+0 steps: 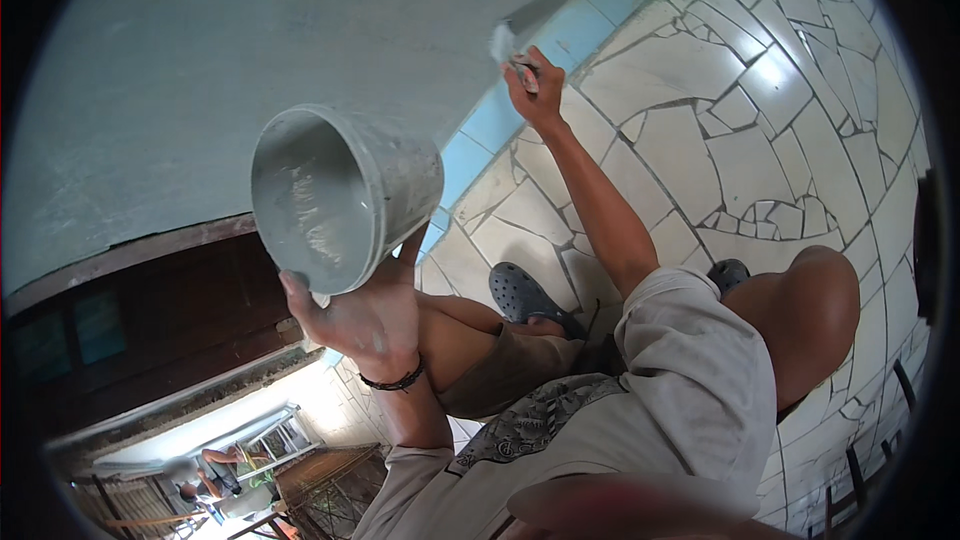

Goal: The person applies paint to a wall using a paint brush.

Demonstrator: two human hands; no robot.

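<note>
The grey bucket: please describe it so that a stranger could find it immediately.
Start at the grey plastered wall filling the upper left. In front of it, the left hand holds up the bucket, tilted so its open mouth faces the camera. It is the only round container, smeared grey inside.

One grey bucket (345,198), one paintbrush (505,45), two grey clogs (525,297) and one black wristband (395,381).

The floor (700,130) was made of broken white tiles, and two grey shoes (525,295) stood on it.
</note>
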